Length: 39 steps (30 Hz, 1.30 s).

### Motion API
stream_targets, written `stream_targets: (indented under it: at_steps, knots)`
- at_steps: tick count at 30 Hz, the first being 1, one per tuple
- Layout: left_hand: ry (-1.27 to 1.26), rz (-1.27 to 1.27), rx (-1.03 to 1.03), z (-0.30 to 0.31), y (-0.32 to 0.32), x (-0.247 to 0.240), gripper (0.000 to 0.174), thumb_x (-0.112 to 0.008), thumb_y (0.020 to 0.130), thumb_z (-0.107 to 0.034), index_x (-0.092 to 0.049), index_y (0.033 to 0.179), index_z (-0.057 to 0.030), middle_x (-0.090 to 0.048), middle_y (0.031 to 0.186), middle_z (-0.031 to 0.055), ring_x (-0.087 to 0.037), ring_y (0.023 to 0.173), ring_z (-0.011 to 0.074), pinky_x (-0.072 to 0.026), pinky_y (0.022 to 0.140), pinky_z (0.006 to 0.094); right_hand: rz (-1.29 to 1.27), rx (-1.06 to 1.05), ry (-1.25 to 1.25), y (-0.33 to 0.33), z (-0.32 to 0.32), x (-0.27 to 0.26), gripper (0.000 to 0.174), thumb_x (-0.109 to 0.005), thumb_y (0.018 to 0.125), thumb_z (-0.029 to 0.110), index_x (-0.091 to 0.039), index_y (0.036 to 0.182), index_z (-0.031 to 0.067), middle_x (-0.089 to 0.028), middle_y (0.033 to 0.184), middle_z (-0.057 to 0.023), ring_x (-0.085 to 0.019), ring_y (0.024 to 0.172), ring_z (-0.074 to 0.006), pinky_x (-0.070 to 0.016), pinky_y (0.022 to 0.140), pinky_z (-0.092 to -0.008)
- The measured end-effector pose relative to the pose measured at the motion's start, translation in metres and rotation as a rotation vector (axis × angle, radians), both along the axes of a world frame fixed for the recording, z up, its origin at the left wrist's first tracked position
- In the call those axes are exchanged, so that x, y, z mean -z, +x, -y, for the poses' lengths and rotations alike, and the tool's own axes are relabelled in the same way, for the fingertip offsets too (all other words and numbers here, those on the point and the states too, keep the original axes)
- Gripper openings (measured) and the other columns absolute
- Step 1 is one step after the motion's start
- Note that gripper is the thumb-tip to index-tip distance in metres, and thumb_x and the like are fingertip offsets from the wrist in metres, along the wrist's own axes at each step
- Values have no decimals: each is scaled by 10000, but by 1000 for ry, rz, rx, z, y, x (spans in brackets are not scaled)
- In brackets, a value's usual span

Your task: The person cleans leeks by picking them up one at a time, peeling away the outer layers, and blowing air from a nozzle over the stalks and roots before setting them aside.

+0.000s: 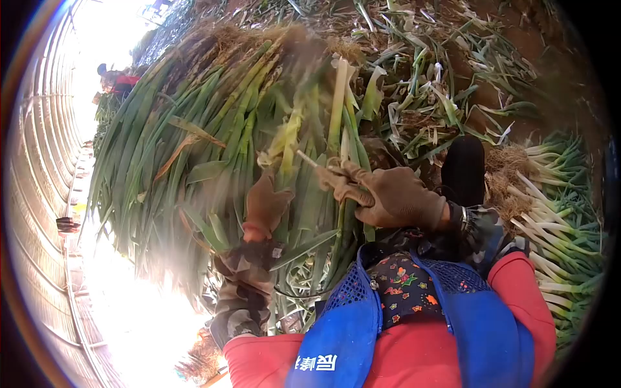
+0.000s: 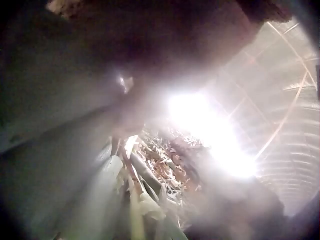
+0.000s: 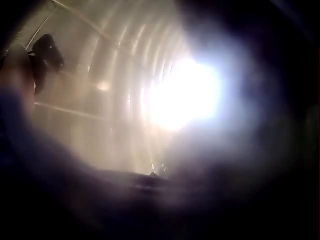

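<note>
In the head view my brown-gloved right hand (image 1: 401, 197) grips the stalk of a large green onion (image 1: 337, 103), its pale end pointing up and its green part running down past the fingers. A thin pale stick-like piece (image 1: 307, 158) juts from the fingertips. My gloved left hand (image 1: 265, 204) is blurred among the long leaves, just below a yellowed leaf (image 1: 286, 139); I cannot tell whether it grips that leaf. Glare and dark blur fill much of both wrist views; the left one shows leaves (image 2: 145, 205) below the dark glove.
A big heap of green onions (image 1: 174, 129) lies in front and to the left. Stripped leaves (image 1: 420, 84) litter the brown ground ahead. On the right lie onions with white stems (image 1: 550, 239). A ribbed greenhouse wall (image 1: 42, 161) runs along the left, with another person (image 1: 123, 83) farther off.
</note>
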<state>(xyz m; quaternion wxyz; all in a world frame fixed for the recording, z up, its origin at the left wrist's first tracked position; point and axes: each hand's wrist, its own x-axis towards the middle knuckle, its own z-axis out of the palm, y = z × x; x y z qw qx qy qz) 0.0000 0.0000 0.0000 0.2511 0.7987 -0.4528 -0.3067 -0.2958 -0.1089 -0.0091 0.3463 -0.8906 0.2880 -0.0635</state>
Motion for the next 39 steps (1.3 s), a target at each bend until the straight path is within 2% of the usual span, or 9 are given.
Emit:
stream_targets:
  at_steps: [5, 8, 14, 17, 23, 25, 32, 35, 39]
  knots:
    - [20, 110, -46, -22, 3, -4, 705, -681, 841, -80, -491, 1520, -60, -728, 1221, 117, -711, 1033, 254, -534, 917, 315, 195, 137, -116, 4, 0, 21, 813, -704, 810, 396, -480, 1499, 27, -703, 767, -210, -714, 690, -392, -562, 635, -503]
    - [-240, -490, -92, -28, -2, 0, 738, -625, 840, -15, -449, 1553, -95, -726, 1050, 84, -684, 875, 189, -555, 781, 304, 22, -13, 39, 0, -12, -9, 800, -718, 776, 381, -514, 1478, 57, -695, 868, -248, -712, 794, -413, -559, 715, -509]
    - [-236, -920, -378, -56, -20, -39, 802, -554, 852, -15, -329, 1612, -141, -592, 914, 25, -568, 677, 136, -502, 579, 284, 242, 155, -104, 10, 3, 8, 781, -746, 770, 345, -524, 1464, 64, -703, 867, -239, -706, 803, -427, -555, 719, -508]
    - [-214, -887, -387, -73, -17, -28, 813, -561, 865, -61, -296, 1625, -172, -583, 926, 28, -559, 660, 135, -498, 554, 264, 112, 0, 10, 3, -5, -15, 755, -754, 774, 313, -532, 1451, 64, -711, 933, -232, -703, 809, -432, -554, 720, -508]
    - [-252, -1043, -480, -110, -14, -8, 724, -607, 908, -120, -360, 1581, -221, -568, 897, 28, -544, 635, 120, -489, 531, 240, 154, 136, -89, 23, 15, 6, 775, -767, 772, 314, -527, 1465, 63, -715, 1019, -240, -712, 902, -413, -568, 778, -469]
    - [-229, -992, -502, -106, -27, -15, 522, -626, 964, -198, -446, 1454, -189, -544, 875, 15, -517, 637, 102, -462, 526, 241, 311, 50, -170, 27, 17, 10, 771, -667, 791, 312, -484, 1497, 62, -699, 778, -204, -707, 737, -404, -566, 711, -498]
    - [-253, -1040, -438, -101, -34, -24, 489, -643, 976, -277, -476, 1418, -151, -520, 834, -7, -480, 597, 81, -414, 504, 229, 119, 117, 24, 21, 23, -16, 783, -751, 803, 331, -501, 1492, 56, -704, 1043, -252, -697, 956, -423, -553, 802, -471]
    - [-389, -1005, -363, -90, -41, -45, 620, -664, 962, -228, -424, 1528, -151, -583, 823, 32, -535, 619, 100, -467, 518, 236, 170, 193, 70, -4, 26, -6, 855, -719, 794, 396, -455, 1520, 29, -691, 1012, -295, -683, 937, -457, -540, 811, -495]
    - [-552, -877, -40, -56, -18, -63, 375, -647, 968, -220, -580, 1311, -85, -582, 774, 45, -555, 627, 117, -473, 533, 251, 92, 326, 162, -39, 32, 5, 900, -710, 793, 438, -431, 1525, -5, -676, 1052, -326, -667, 972, -485, -532, 853, -482]
